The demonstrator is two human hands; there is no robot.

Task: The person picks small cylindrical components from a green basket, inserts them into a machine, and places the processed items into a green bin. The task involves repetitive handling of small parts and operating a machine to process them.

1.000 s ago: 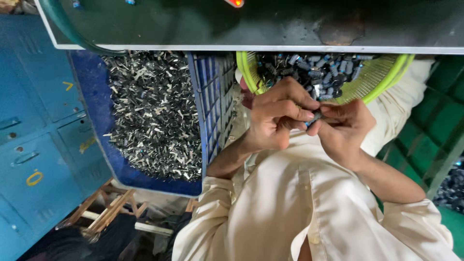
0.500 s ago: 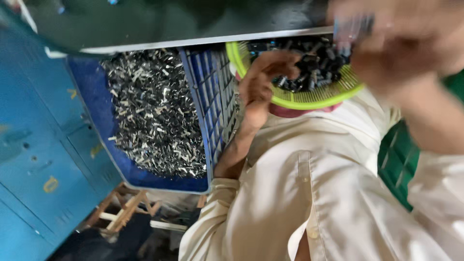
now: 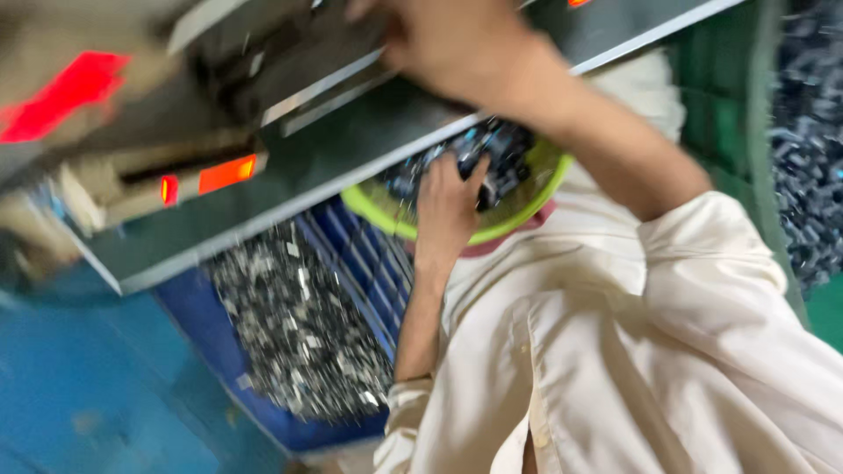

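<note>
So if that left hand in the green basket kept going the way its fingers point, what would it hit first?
Probably the small dark parts piled in the green basket. The left hand points up into that heap, fingertips at or very near it. The picture is blurred, so actual contact is unclear.

Workshop: machine table [image 3: 369,149], parts crate [image 3: 290,325].

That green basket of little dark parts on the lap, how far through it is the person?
Done: cannot tell; no finished pile shows. In hand: the left hand dips into the green basket while the right hand reaches up to the machine. Left: the basket and the blue crate hold many parts.
</note>
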